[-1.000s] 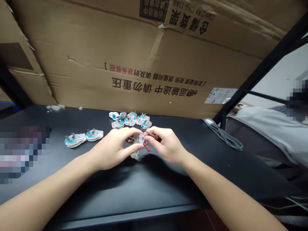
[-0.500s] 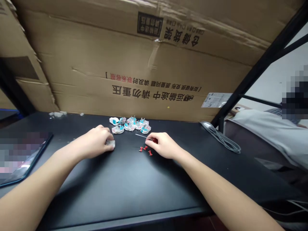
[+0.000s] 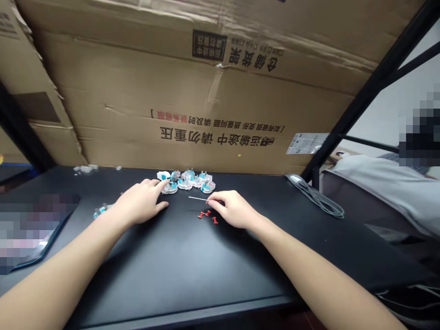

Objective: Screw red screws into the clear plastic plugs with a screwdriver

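Observation:
My left hand (image 3: 142, 206) lies on the black table (image 3: 192, 266) with its fingers stretched toward a cluster of several clear-and-teal plastic plugs (image 3: 189, 180), the fingertips touching the nearest one. My right hand (image 3: 231, 209) rests on the table pinching a small screwdriver (image 3: 198, 198) whose thin metal shaft points left. Three small red parts (image 3: 207, 215) lie just left of that hand. Another clear plug (image 3: 100, 212) shows partly behind my left wrist.
A big cardboard box (image 3: 206, 91) stands along the table's back. A grey coiled cable (image 3: 318, 197) lies at the right by a black frame post (image 3: 360, 101). A blurred flat device (image 3: 30, 229) sits at the left edge. Another person's grey sleeve (image 3: 385, 188) is at the far right.
My left hand has let go of the clear plug it held and reached forward to the plug cluster. My right hand has lowered the screwdriver to the table.

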The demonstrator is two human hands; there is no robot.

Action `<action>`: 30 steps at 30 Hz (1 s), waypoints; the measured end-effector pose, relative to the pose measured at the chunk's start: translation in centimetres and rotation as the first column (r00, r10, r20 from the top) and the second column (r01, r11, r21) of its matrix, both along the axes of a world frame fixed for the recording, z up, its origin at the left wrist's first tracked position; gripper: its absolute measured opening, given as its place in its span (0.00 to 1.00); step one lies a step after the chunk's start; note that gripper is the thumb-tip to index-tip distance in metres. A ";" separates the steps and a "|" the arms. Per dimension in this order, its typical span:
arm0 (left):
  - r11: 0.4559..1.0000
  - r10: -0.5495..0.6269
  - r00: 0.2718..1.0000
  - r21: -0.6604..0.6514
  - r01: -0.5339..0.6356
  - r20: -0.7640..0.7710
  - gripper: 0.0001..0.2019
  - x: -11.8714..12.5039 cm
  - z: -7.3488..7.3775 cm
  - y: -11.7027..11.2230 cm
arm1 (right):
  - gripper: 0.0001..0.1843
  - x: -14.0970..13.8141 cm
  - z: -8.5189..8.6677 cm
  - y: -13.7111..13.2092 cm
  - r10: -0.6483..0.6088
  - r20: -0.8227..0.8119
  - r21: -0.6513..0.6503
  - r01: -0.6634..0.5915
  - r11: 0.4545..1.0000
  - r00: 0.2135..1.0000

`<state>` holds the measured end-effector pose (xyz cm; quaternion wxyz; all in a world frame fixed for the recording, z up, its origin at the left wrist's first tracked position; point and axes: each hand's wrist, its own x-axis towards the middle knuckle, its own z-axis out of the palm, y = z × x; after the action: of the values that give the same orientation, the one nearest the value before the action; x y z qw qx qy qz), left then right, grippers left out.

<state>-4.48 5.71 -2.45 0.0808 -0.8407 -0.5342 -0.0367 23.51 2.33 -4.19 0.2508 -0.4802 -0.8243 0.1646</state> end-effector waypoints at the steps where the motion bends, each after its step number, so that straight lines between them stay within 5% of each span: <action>1: 1.000 0.020 1.000 -0.004 -0.020 -0.015 0.32 -0.1 -0.3 0.1 | 0.15 0.0 0.0 0.0 0.000 -0.002 0.003 0.000 1.000 1.000; 7: 0.998 0.052 0.996 0.035 -0.050 -0.071 0.31 -1.2 -0.2 0.7 | 0.14 0.1 0.1 -0.1 -0.004 -0.005 0.016 0.004 1.000 1.000; 17: 0.996 -0.011 1.000 0.084 0.013 -0.022 0.20 0.7 0.2 0.2 | 0.14 0.0 0.1 0.0 -0.016 -0.026 0.037 0.017 0.999 1.000; 23: 0.975 -0.213 0.977 0.064 0.212 0.011 0.29 1.5 -0.6 0.4 | 0.13 0.0 0.0 0.0 -0.013 -0.047 0.039 0.015 0.999 0.999; 30: 0.972 -0.233 0.970 0.028 0.231 0.072 0.30 1.4 -1.1 0.0 | 0.13 -0.2 0.1 -0.2 -0.033 -0.082 0.042 0.037 0.998 0.996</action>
<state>-3.04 5.71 -3.53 0.0640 -0.8946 -0.4345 -0.0827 23.35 2.11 -4.10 0.2974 -0.4819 -0.8082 0.1614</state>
